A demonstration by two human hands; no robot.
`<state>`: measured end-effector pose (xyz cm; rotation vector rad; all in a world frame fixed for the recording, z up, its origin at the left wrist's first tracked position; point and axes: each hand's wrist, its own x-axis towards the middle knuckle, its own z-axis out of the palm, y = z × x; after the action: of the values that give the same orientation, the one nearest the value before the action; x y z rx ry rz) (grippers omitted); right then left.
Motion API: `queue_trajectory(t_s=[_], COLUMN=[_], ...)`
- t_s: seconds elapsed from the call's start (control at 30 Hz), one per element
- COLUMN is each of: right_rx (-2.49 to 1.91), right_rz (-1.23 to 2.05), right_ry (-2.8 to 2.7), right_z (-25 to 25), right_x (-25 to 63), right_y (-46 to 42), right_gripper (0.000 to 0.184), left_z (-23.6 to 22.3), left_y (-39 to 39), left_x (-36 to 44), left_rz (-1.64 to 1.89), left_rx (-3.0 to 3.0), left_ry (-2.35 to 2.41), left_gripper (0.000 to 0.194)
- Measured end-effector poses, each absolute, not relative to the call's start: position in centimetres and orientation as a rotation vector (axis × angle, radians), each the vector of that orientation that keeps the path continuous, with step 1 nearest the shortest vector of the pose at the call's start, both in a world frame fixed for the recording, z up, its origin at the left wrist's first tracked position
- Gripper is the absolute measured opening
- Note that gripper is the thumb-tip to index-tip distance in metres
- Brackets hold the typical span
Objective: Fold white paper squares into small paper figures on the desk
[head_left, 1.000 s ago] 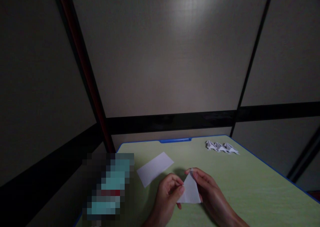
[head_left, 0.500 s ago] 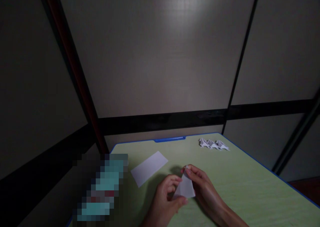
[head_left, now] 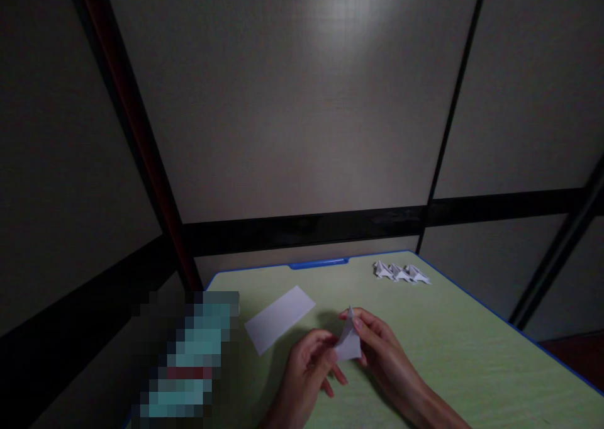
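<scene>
A small white folded paper (head_left: 350,346) with a pointed top is held above the table between my two hands. My left hand (head_left: 309,366) pinches its lower left corner between thumb and fingers. On the other side, my right hand (head_left: 382,347) grips the upper right edge close to the tip, thumb in front. Beyond my left hand lies a flat white rectangular sheet of paper (head_left: 280,319). Several small folded white paper figures (head_left: 400,272) stand in a row near the far right of the table.
The green table (head_left: 453,347) has a blue rim and a blue handle-like strip (head_left: 319,263) at its far edge. A pixelated turquoise object (head_left: 193,347) lies along the left side. Dark-banded panels (head_left: 306,133) rise right behind the table.
The left thumb has moved up from the paper's bottom edge to its left corner. The paper has turned and looks narrower, with its point more upright. My right hand keeps its hold.
</scene>
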<state>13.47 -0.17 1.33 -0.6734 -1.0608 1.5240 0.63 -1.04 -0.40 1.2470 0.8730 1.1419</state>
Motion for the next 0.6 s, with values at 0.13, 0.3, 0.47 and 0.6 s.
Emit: queue_trajectory(t_s=[0.13,0.3,0.47,0.6], right_rx=[-0.649,-0.669,-0.749,-0.754], right_rz=[1.560,1.611,1.613,1.625], right_ry=[-1.061,-1.080,-1.042,-0.995], right_z=[1.65,1.72,1.41,1.21], right_x=[13.29,13.10,13.27,13.24], right_y=[-0.25,-0.42,-0.33,-0.15], right_gripper=[0.017,0.015,0.016,0.015], left_z=[0.02,0.19,-0.10,-0.25], left_y=[-1.03,-1.00,-1.00,-1.02], left_x=[0.85,0.60,0.28,0.45], left_rz=[1.175,1.234,1.242,1.250], left_rx=[1.143,1.131,1.198,1.160], left_ry=[0.981,1.004,0.883,0.964], left_gripper=[0.045,0.048,0.044,0.032])
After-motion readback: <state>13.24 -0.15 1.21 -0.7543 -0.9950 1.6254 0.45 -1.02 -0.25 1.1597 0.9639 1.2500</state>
